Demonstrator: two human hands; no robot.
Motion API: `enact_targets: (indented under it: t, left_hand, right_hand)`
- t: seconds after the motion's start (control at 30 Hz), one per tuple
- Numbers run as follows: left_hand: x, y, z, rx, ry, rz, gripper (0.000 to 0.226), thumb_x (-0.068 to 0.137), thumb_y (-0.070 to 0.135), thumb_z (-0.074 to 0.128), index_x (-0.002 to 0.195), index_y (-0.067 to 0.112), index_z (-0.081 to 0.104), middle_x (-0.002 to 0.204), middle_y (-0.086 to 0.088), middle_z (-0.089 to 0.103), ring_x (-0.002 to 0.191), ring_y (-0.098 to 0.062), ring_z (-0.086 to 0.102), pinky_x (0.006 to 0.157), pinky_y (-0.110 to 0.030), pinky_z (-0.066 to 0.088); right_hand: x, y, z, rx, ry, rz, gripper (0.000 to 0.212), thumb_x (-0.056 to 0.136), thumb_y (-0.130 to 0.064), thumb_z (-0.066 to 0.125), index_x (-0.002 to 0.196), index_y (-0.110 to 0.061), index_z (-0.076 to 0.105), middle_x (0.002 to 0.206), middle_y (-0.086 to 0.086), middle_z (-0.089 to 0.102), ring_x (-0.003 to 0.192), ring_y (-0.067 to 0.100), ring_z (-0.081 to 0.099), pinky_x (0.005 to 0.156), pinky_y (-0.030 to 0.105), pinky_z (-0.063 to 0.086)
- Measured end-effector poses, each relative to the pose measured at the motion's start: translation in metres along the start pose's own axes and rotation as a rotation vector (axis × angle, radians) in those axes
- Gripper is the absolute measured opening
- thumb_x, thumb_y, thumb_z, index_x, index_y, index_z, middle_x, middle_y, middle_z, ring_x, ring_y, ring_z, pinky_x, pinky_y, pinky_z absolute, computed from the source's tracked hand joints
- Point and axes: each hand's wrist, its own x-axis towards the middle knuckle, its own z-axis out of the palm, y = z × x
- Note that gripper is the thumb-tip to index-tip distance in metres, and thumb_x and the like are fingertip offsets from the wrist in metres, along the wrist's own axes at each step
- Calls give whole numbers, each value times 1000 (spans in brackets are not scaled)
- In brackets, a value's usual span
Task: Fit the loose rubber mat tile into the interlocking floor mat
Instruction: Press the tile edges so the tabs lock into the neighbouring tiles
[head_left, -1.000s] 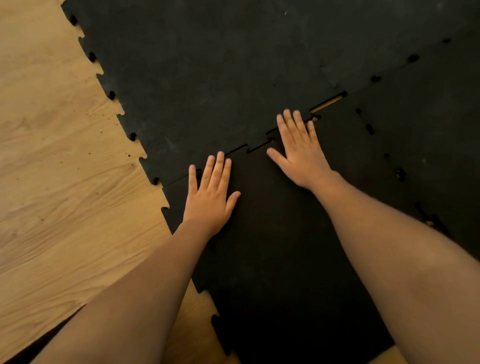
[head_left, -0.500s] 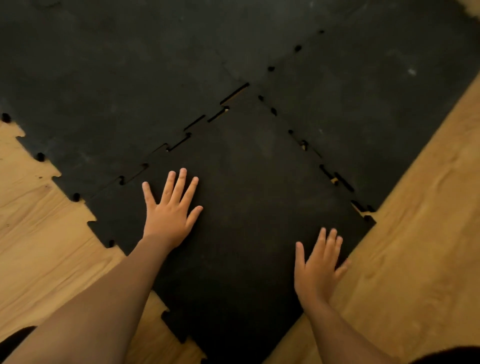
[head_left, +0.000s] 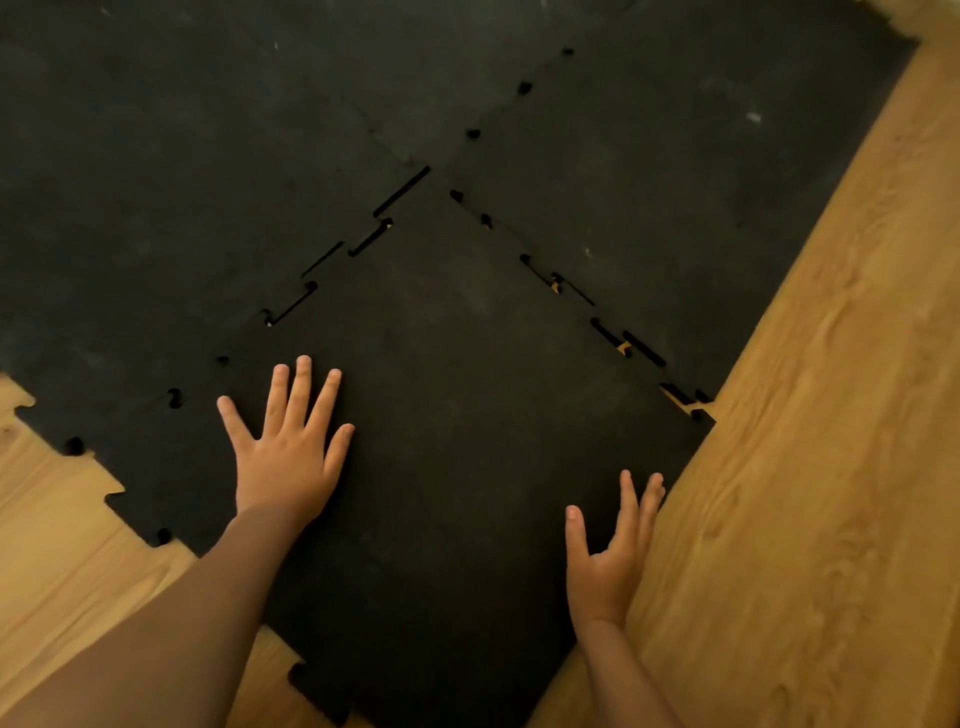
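Observation:
The loose black rubber tile lies like a diamond, its far corner pointing into the notch of the black interlocking floor mat. Narrow gaps show along both seams, with bits of wood floor visible through the right seam. My left hand lies flat, fingers spread, on the tile's left part near the left seam. My right hand rests at the tile's right straight edge, fingers extended along it, holding nothing.
Light wooden floor borders the mat on the right and also shows at the lower left. The mat's left edge has jigsaw teeth. More joined mat tiles fill the far side.
The view swung right. My right hand left the far seam and came down to the tile's right edge, now tilted against it. My left hand stays flat on the tile.

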Motion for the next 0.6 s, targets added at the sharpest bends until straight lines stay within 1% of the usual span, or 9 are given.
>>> enact_targets:
  t: [0.07, 0.17, 0.23, 0.27, 0.3, 0.43, 0.5, 0.6]
  left_hand:
    - [1, 1, -1, -6, 0, 0, 65, 92, 57, 5, 151, 35, -10, 159, 3, -21, 145, -17, -25, 111, -65, -15]
    - [1, 2, -3, -24, 9, -6, 64, 91, 57, 1, 151, 36, -9, 159, 5, -20, 145, -16, -24, 111, -65, -16]
    - [4, 5, -5, -25, 7, 18, 64, 92, 57, 2, 151, 35, -8, 159, 5, -20, 145, -16, -24, 110, -66, -14]
    - [8, 9, -7, -15, 3, 37, 64, 93, 57, 5, 151, 36, -9, 159, 5, -20, 145, -17, -24, 109, -69, -12]
    - [13, 14, -8, -2, -5, 55, 63, 94, 57, 7, 151, 36, -11, 160, 5, -20, 145, -17, -24, 108, -71, -11]
    - [33, 42, -14, 19, -32, 55, 68, 92, 64, 8, 148, 37, -19, 160, 3, -24, 144, -19, -28, 101, -77, -11]
    - [39, 51, -14, 43, -34, 44, 72, 90, 68, 7, 147, 36, -23, 159, 2, -27, 143, -21, -29, 100, -78, -9]
    - [42, 55, -14, 73, -36, 40, 75, 89, 69, 8, 147, 34, -24, 159, 1, -28, 144, -23, -29, 101, -78, -7]
  right_hand:
    - [0, 1, -1, 32, 20, -27, 71, 89, -41, 61, 149, -32, 25, 164, -9, 1, 149, 8, -1, 119, 45, 12]
    - [-2, -3, -2, 74, 34, -63, 71, 86, -50, 50, 149, -31, 24, 164, -10, 1, 149, 6, -1, 118, 30, 5]
    - [-3, -6, -3, 80, 41, -90, 71, 86, -50, 49, 149, -30, 24, 163, -8, 2, 149, 7, -1, 116, 19, 0]
    - [-3, -6, -4, 82, 44, -103, 71, 87, -50, 49, 150, -29, 24, 163, -7, 2, 150, 8, -1, 116, 17, -1]
    - [-2, -6, -4, 85, 46, -112, 71, 87, -49, 49, 150, -28, 24, 164, -6, 3, 150, 8, 0, 116, 18, -1]
    - [1, -2, -5, 111, 40, -128, 71, 88, -48, 49, 151, -28, 22, 164, -8, 2, 150, 11, 1, 118, 35, 7]
    - [2, 1, -4, 105, 32, -143, 73, 89, -49, 49, 152, -29, 20, 165, -9, 2, 150, 11, 1, 117, 40, 9]
    - [5, 2, -2, 52, -21, -118, 75, 89, -53, 47, 153, -26, 20, 164, -7, 6, 150, 9, -1, 117, 46, 8]
